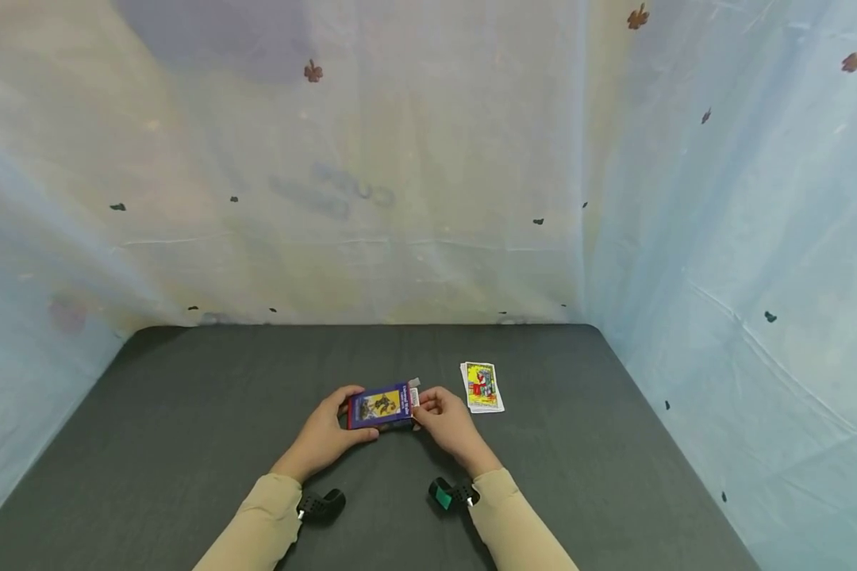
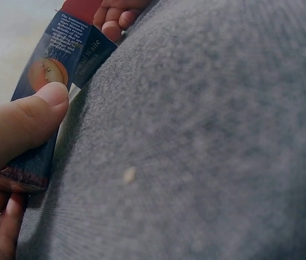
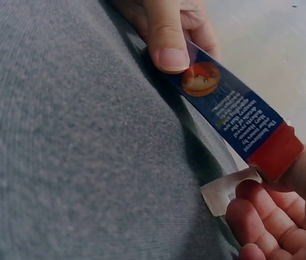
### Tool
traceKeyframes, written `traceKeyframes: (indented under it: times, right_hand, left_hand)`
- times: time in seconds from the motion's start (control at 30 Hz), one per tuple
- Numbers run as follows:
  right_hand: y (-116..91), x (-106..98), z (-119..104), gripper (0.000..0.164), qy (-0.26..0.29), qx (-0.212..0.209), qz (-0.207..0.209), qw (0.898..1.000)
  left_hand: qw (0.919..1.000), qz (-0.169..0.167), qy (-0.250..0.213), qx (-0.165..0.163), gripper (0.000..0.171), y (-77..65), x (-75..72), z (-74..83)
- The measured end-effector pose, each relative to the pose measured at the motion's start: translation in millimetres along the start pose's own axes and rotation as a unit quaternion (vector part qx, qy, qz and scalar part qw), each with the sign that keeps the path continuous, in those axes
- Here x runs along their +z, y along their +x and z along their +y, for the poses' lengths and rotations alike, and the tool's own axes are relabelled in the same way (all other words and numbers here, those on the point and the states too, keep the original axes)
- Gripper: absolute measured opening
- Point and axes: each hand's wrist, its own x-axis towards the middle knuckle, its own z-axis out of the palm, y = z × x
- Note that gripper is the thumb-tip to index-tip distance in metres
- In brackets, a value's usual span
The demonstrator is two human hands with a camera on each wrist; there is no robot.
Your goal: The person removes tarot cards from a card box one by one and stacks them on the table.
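Observation:
A dark blue card box [image 1: 374, 406] with a yellow picture on its face lies low over the table in the head view. My left hand [image 1: 321, 436] grips its left end, thumb along the near side. At the right end my right hand [image 1: 453, 432] has its fingertips on the end flaps. In the right wrist view, a red flap [image 3: 280, 154] stands out from the box end against the right hand, fingers curled beside it. A pale side flap [image 3: 218, 196] sticks out below. The inside of the box is hidden.
A small stack of picture cards [image 1: 482, 388] lies face up to the right of the box, beyond the right hand. Dark grey cloth [image 1: 221, 396] covers the table. Pale sheeting [image 1: 428, 277] hangs behind it and at the sides. Each wrist wears a black strap.

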Motion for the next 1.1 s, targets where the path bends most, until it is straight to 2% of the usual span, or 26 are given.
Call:
traceKeyframes:
  times: [0.13, 0.3, 0.53, 0.63, 0.83, 1.0, 1.1]
  right_hand:
    - [-5.8, -4.3, -13.1, 0.021, 0.031, 0.013, 0.005, 0.999]
    - [-13.9, -8.1, -28.3, 0.023, 0.044, 0.028, 0.022, 0.998]
    - [-1.7, -5.3, 3.3, 0.029, 0.087, 0.041, 0.051, 0.994]
    - [-0.9, -6.1, 5.9, 0.038, 0.094, 0.032, 0.056, 0.993]
    - [-1.3, -12.5, 2.9, 0.054, 0.067, 0.014, 0.033, 0.997]
    - [-1.6, -16.8, 0.6, 0.045, 0.007, 0.018, 0.029, 0.999]
    - [-0.9, -18.2, 0.7, 0.039, -0.006, 0.025, 0.032, 0.999]
  left_hand:
    - [1.0, -0.002, 0.002, -0.003, 0.082, -0.5, -1.2, 1.4]
    - [1.0, 0.0, 0.0, -0.001, 0.081, -0.1, -0.9, 1.3]
    - [1.0, -0.003, 0.006, -0.005, 0.084, -1.5, 0.5, 0.1]
    - [1.0, -0.002, 0.006, -0.005, 0.084, -1.3, 0.6, 0.1]
    - [1.0, -0.003, 0.001, -0.008, 0.084, -1.0, -0.1, 1.0]
    - [1.0, -0.002, 0.0, -0.008, 0.083, -0.7, -0.4, 1.9]
    - [1.0, -0.003, 0.0, -0.008, 0.083, -0.9, -0.6, 2.7]
